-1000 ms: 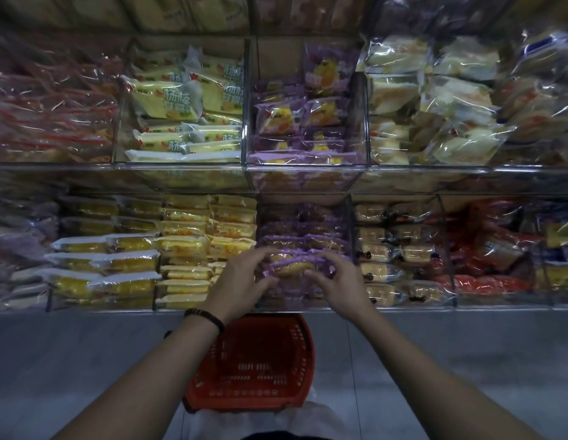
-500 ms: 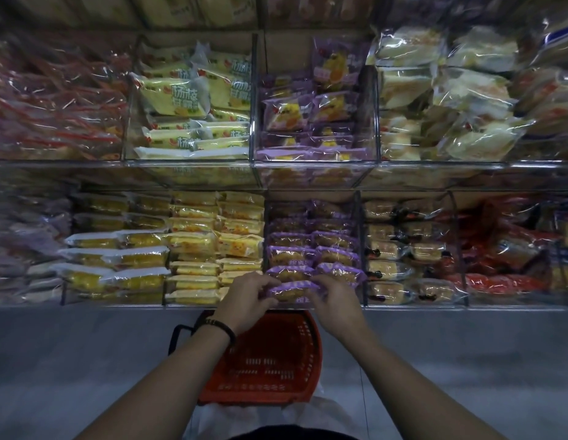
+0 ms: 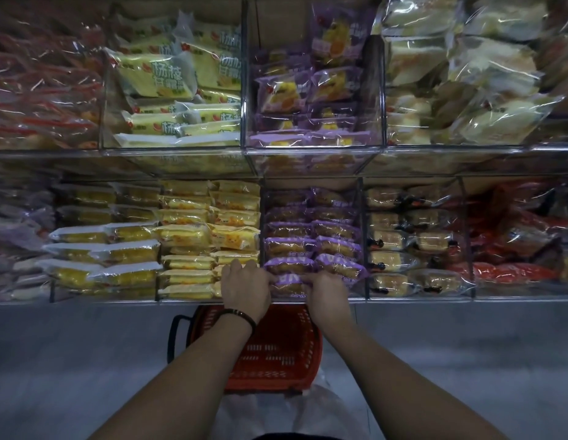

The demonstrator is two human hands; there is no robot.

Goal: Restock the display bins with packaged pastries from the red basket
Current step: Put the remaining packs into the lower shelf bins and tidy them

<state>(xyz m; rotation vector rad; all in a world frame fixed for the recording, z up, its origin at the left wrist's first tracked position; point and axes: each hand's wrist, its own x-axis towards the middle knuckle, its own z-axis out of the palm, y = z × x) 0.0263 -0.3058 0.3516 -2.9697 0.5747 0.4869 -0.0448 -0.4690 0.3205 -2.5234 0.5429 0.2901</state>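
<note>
Both left hand and right hand pinch purple pack crosswise.

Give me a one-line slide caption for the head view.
Left hand and right hand grip a purple pastry pack at the front of the lower bin, above the red basket.

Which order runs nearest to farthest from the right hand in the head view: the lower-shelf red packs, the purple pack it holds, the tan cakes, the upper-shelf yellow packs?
1. purple pack, in the right hand grip, at the bin front.
2. tan cakes, next bin to the right.
3. red packs, lower shelf, far right.
4. yellow packs, upper shelf, left.
</note>
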